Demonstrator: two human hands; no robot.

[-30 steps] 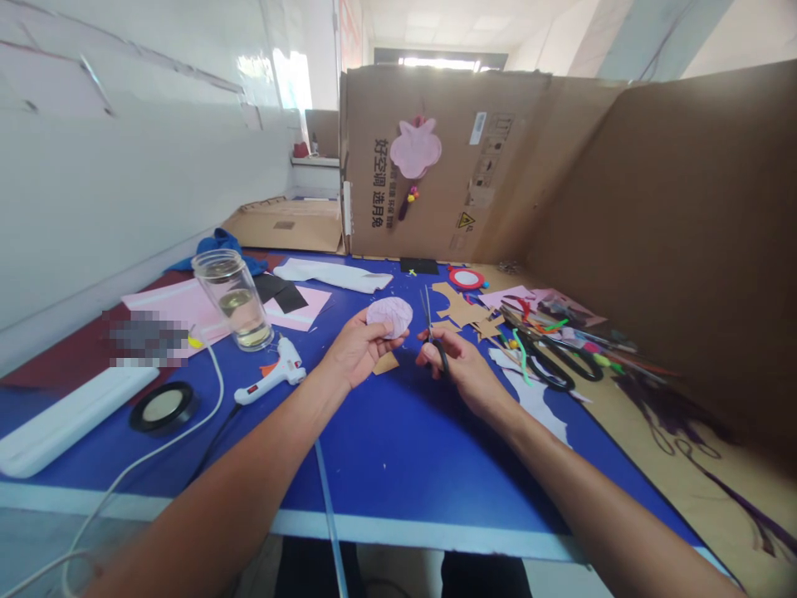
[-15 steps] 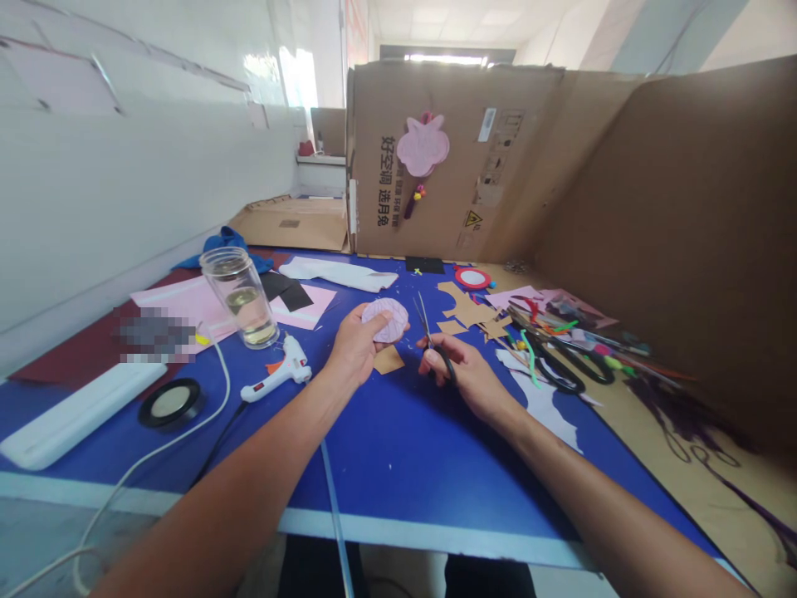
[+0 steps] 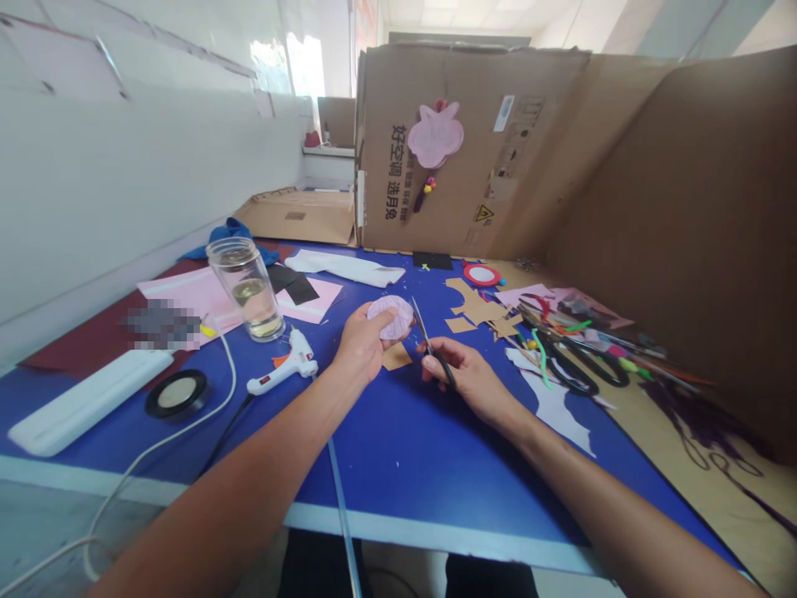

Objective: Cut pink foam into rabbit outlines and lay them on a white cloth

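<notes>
The left hand (image 3: 364,345) has a firm grip on a pale pink round disc (image 3: 396,316), its fingers curled behind the disc and the thumb across the front (it looks like craft foam or thick paper, though the view is too poor to be sure). The disc is held up just above the blue table surface (image 3: 398,465). The right hand (image 3: 464,378) grips small black-handled scissors (image 3: 432,340) by the finger loops, with the narrow steel blades pointing up and away and their tips just beside the disc's right edge. Below the disc lies a tan cardboard scrap (image 3: 397,357). To the left stand a white hot glue gun (image 3: 283,365) and a clear glass jar of yellowish liquid (image 3: 246,291). To the right are scattered tan cardboard cutouts (image 3: 476,311) and large black-handled scissors (image 3: 576,370), and a pink lobed cutout (image 3: 436,137) hangs on the brown cardboard wall (image 3: 498,166) ahead
</notes>
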